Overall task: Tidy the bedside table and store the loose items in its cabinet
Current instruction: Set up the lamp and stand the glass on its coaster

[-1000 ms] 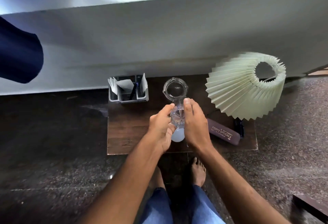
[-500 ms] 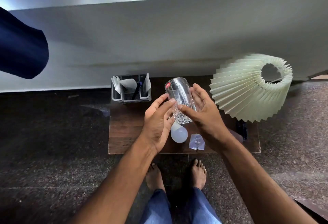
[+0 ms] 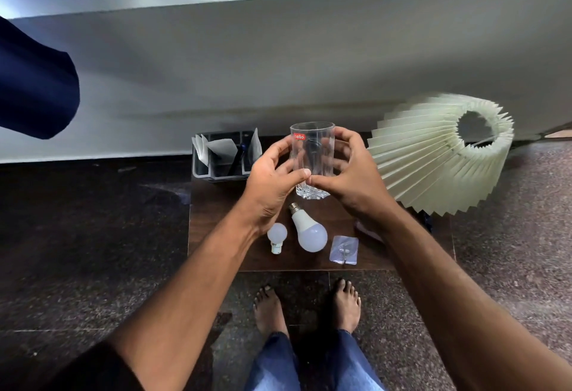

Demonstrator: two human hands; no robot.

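The bedside table (image 3: 216,223) serves as the landmark. The pleated lampshade (image 3: 433,161) overhangs its right rear corner; a grey organiser (image 3: 216,171) stands at its left rear. Above the table centre, the glass (image 3: 312,155) is upright, long axis vertical, mouth up. The left hand (image 3: 272,180) and right hand (image 3: 356,174) clamp it from opposite sides, equally near. Nearer the front edge lie the large bulb (image 3: 309,233), small bulb (image 3: 276,236) and adhesive hook (image 3: 344,250).
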